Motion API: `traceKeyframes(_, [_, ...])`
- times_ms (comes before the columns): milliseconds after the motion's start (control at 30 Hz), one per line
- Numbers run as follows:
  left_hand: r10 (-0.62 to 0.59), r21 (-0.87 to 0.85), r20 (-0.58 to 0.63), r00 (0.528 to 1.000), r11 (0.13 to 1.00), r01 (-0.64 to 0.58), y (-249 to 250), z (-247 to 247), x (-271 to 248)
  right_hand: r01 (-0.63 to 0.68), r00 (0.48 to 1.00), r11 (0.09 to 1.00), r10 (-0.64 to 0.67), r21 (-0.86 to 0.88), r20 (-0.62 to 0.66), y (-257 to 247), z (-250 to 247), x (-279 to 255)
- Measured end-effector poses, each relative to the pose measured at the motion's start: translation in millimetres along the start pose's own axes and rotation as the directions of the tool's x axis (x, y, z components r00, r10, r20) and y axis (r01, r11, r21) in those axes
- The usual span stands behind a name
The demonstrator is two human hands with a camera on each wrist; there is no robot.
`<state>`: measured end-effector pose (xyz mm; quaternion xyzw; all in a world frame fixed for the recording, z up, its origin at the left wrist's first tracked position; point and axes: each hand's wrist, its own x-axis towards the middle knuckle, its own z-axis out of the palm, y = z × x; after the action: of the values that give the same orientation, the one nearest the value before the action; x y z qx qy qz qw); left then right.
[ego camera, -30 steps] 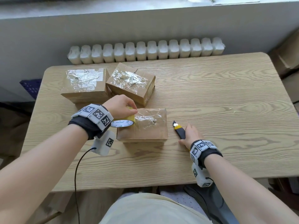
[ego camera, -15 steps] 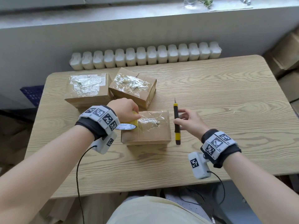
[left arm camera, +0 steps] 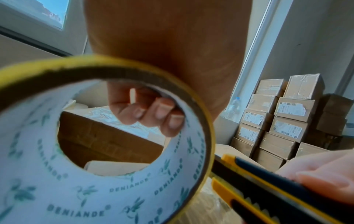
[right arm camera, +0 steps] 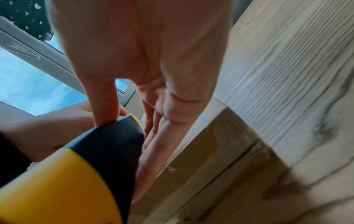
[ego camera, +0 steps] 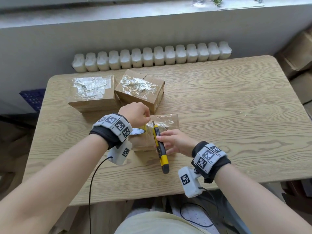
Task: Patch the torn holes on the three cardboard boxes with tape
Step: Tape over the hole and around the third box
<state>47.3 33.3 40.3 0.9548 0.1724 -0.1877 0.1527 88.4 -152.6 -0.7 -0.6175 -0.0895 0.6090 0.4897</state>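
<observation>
Head cam looks steeply down on my table (ego camera: 236, 115). Both wrist cams sit close, facing along the fingers; all three share the utility knife (ego camera: 160, 146).

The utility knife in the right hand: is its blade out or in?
Out. In the head view a thin grey blade sticks out of the utility knife, held by the right hand, toward the tape roll.

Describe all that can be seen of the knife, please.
The knife is a yellow and black utility cutter, plastic by its look, with a short blade out at its far tip. The right hand grips its middle. It lies tilted over the near box, its tip at the clear tape beside the roll; its black butt end points toward the person.
</observation>
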Motion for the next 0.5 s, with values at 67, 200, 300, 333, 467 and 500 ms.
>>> traceKeyframes(67, [0.001, 0.0, -0.02, 1.0, 1.0, -0.001, 1.1, 1.8, -0.1, -0.006, 1.0, 1.0, 0.006, 0.004, 0.009, -0.4, 1.0, 0.5])
traceKeyframes(200, [0.003, 0.005, -0.063, 0.998, 1.0, -0.002, 0.2, 4.0, -2.5, -0.01, 1.0, 1.0, 0.011, -0.01, 0.003, -3.3, 6.3, 1.5])
traceKeyframes(300, [0.007, -0.003, -0.076, 0.997, 1.0, -0.007, -1.5, 4.7, -4.5, -0.003, 1.0, 0.999, 0.003, 0.034, -0.002, -6.2, 9.2, 1.6])
traceKeyframes(333, [0.004, -0.012, -0.081, 0.997, 1.0, -0.005, -2.2, 4.5, -5.2, -0.002, 1.0, 0.999, 0.002, 0.044, 0.0, -7.1, 9.7, 0.7])
traceKeyframes(467, [-0.012, -0.059, -0.095, 0.995, 0.998, 0.006, -6.0, 3.8, -6.3, -0.051, 0.998, 0.999, 0.051, 0.001, 0.036, -3.6, 9.6, -10.6])
traceKeyframes(500, [-0.018, -0.07, -0.098, 0.995, 0.997, 0.011, -6.3, 3.9, -6.4, -0.077, 0.996, 0.996, 0.078, -0.041, 0.046, -0.8, 9.2, -14.4])
